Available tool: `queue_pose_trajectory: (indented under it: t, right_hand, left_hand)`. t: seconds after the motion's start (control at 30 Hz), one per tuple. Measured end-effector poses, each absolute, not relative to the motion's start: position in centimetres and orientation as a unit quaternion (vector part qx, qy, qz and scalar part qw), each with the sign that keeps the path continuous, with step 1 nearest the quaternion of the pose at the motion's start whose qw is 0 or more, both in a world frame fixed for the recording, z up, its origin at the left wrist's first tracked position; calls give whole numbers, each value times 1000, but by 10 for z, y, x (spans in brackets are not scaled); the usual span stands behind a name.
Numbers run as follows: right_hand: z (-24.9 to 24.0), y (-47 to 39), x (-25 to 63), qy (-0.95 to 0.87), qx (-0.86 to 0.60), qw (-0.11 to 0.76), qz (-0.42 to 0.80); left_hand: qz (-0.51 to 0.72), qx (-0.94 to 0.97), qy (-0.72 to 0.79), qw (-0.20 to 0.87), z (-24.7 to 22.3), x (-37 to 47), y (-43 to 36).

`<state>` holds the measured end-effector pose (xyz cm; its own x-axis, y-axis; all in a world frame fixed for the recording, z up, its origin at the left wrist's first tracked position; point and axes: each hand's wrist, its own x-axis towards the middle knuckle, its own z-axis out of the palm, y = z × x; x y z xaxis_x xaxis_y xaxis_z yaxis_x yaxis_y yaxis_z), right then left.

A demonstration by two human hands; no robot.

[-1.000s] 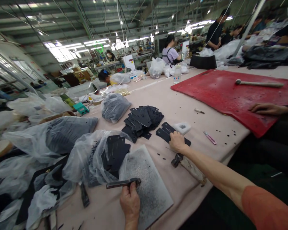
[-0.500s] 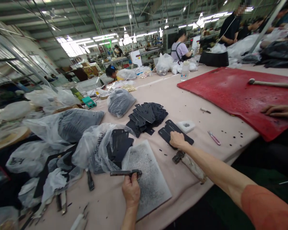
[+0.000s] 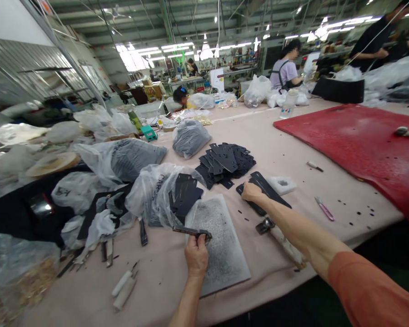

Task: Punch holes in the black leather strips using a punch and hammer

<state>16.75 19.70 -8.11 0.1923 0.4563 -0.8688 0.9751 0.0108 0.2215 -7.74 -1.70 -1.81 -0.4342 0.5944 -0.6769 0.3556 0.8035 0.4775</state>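
My left hand (image 3: 196,256) pinches a dark metal tool (image 3: 191,231), held level over the near left part of a speckled grey-white board (image 3: 225,245). Farther right, my right hand (image 3: 252,192) rests closed on the left part of some flat black pieces (image 3: 272,193); what its fingers hold, if anything, is hidden. Beyond it lies a heap of black slotted pieces (image 3: 225,161). More black pieces (image 3: 186,195) stick out of a clear plastic bag (image 3: 146,190) behind the board. A hammer (image 3: 279,238) with a wrapped handle lies under my right forearm.
A white block (image 3: 282,185) sits behind the flat pieces. Toward the right are a pink-handled cutter (image 3: 324,209), a small knife (image 3: 314,166) and a red mat (image 3: 357,141). White-handled tools (image 3: 124,288) lie at the near left. People sit and stand in the background.
The view has swung left, so the table things appear farther right. My right hand has shifted slightly toward the left end of the black pieces. My left hand still holds the metal tool.
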Motion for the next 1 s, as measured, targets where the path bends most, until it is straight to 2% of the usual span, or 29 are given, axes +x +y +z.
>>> queue_pose_trajectory:
  t: [0.47, 0.6, 0.8, 0.9, 1.0]
  right_hand:
    - [-79, 206, 164, 711, 456, 434, -312]
    - [-77, 211, 155, 733, 443, 425, -292]
    - [-39, 238, 142, 759, 427, 395, -295]
    - [-2, 256, 146, 762, 477, 336, -282]
    - [38, 250, 152, 736, 614, 129, -256]
  left_hand:
    - [163, 280, 827, 459, -17, -76, -19]
    - [158, 284, 826, 460, -18, -77, -20]
    - [149, 277, 827, 466, -16, -76, -18]
    - [139, 272, 833, 462, -14, -75, -16]
    - [135, 268, 830, 470, -14, -74, -14]
